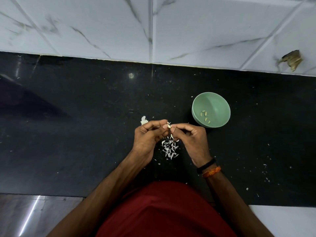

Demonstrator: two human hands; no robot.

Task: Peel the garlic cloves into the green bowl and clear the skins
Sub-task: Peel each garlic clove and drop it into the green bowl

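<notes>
A garlic clove [169,125], partly skinned, is pinched between the fingertips of both hands above the middle of a black stone counter [85,134]. The left hand [148,136] curls its fingers around the clove from one side, thumb pressed near it. The right hand [191,138] grips the clove's other end with thumb and forefinger, its remaining fingers curled in. Directly below the hands, towards the counter's front edge, lies a small pile of white skins [170,148]. Just behind the left hand, a white piece of garlic [144,120] rests on the counter, partly hidden by the knuckles. A green bowl [211,109] stands near the right hand, closer to the counter's back edge, with a few peeled cloves [205,116] lying in its bottom. Tiny white flecks are scattered across the counter, thickest near its front right. The right wrist wears a black band [206,165] and an orange thread [212,171]. A white marble-patterned tiled wall [153,28] rises behind the counter's back edge. The person wears a red shirt [164,211].
</notes>
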